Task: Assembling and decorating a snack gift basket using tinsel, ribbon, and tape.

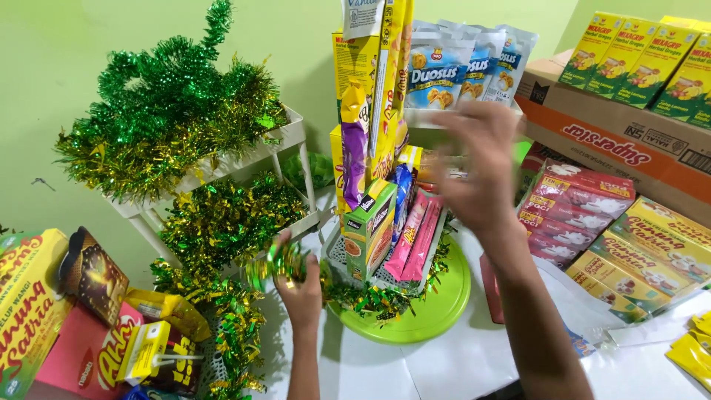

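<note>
Left hand [300,285] fingers clamped on tinsel strand [278,261]; right hand [478,170] blurred, fingers seemingly apart, near snack packets [415,233].

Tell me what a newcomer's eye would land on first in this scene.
First, the heap of green and gold tinsel draped over the white rack at the left. Next, the tall stack of snack packets standing on a round green tray in the middle, where the left hand grips tinsel at its base and the blurred right hand reaches in.

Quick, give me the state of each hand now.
Left hand: closed on green-gold tinsel.
Right hand: open, blurred, holding nothing visible, near the snack packs.
</note>
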